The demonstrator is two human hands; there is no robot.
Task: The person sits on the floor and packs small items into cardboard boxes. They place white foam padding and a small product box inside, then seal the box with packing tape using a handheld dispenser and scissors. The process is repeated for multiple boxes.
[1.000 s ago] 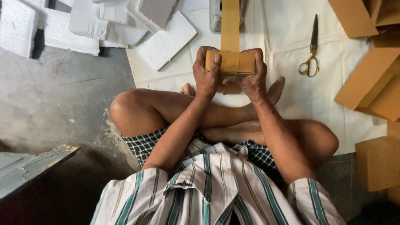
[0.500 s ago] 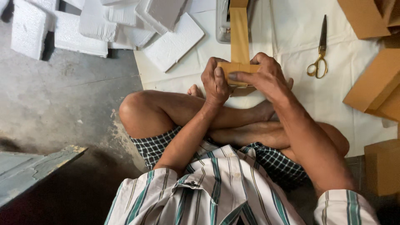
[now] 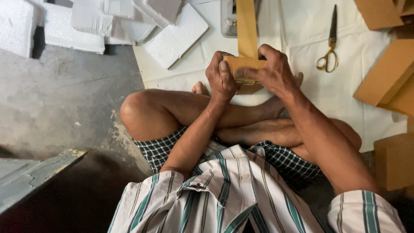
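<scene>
I sit cross-legged on the floor and hold a small brown cardboard box (image 3: 241,64) in front of my knees. My left hand (image 3: 221,80) grips its left side, thumb on top. My right hand (image 3: 269,69) covers its right side and top, fingers pressing down. A strip of tan packing tape (image 3: 246,26) runs from the box's top straight away from me to a grey tape dispenser (image 3: 227,19) lying on the white sheet (image 3: 297,47). The box's underside and far face are hidden by my hands.
Gold-handled scissors (image 3: 328,43) lie on the sheet to the right. Brown cardboard boxes (image 3: 388,73) stand at the right edge, another (image 3: 394,162) by my right knee. White foam slabs (image 3: 172,36) are piled at the upper left on grey concrete (image 3: 64,99).
My right hand has slid from the box's right side over its top, pressing the tape down. The view has shifted slightly to the right.
</scene>
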